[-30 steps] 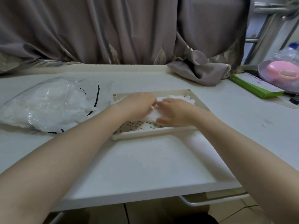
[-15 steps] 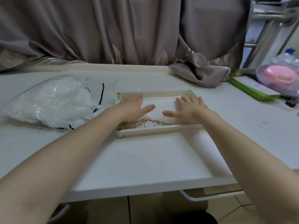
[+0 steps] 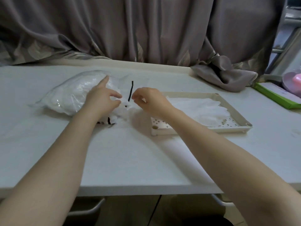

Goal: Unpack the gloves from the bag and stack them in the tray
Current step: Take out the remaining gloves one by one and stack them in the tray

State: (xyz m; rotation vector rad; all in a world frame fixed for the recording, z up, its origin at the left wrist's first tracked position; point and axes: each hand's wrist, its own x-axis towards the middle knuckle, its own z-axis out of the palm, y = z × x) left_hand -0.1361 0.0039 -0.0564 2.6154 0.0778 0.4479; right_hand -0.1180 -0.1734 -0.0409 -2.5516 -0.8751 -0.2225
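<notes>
A clear plastic bag stuffed with white gloves lies on the table at the left, its mouth with black stripes facing right. My left hand rests on the bag by the mouth, index finger stretched out, thumb and other fingers pinching the plastic. My right hand is at the mouth from the right, its curled fingertips pinching the clear flap. A white glove shows at the opening between my hands. White gloves lie flat in the beige perforated tray to the right.
A grey curtain hangs behind the table, and a bunched end of it lies on the back right. A green box and a pink item under plastic sit at the far right. The table's front edge is near me.
Both hands left the gloves they were pressing flat in the tray and moved left to the bag's mouth. The view has swung left too.
</notes>
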